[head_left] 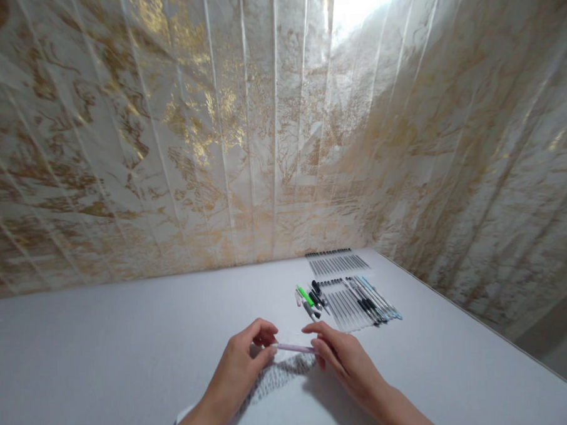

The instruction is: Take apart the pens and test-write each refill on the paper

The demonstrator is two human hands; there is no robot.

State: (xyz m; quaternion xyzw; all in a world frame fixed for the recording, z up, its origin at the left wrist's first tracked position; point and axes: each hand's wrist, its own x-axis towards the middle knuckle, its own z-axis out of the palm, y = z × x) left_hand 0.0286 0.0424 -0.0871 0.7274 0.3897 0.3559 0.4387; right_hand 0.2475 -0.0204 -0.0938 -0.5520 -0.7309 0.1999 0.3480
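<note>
You hold a thin pink pen barrel [295, 348] level btwn both hands, just above the table near its front edge. Left hand [243, 364] pinches one end w/ thumb and fingers; right hand [339, 354] pinches the other. Below it lies a grey knit cloth [283, 370], probably. Beyond, rows of clear pen tubes [348, 300] and a green pen [306, 295] on the white table [106, 345]; gold-veined wall panels [190, 135] behind.
</note>
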